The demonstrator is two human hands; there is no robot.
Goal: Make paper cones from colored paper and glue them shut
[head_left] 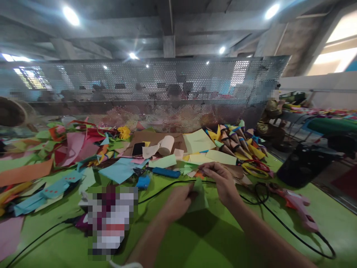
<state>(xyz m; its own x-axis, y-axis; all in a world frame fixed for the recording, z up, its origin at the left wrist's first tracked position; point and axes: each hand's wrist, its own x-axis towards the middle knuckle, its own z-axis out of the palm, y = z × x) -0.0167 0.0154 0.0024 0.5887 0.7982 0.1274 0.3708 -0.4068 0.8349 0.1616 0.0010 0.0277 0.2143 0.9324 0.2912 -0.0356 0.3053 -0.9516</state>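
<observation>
My left hand (177,203) is closed on a folded light green sheet piece (199,197), which stands up above the green table (223,242). Paper or felt, I cannot tell which. My right hand (219,178) is raised just above and to the right of it, thumb and fingertips pinched together. Whatever those fingertips hold, if anything, is too small to make out. Behind the hands lie a blue box-cutter-like tool (166,172) and an orange scrap (199,174).
A pink glue gun (298,208) with a black cable lies right. Scissors with red and yellow handles (256,169), bundled cones (234,141), a beige roll (166,145) and a phone (138,149) lie behind. Coloured sheets (75,147) cover the left. A perforated metal panel (173,93) stands beyond.
</observation>
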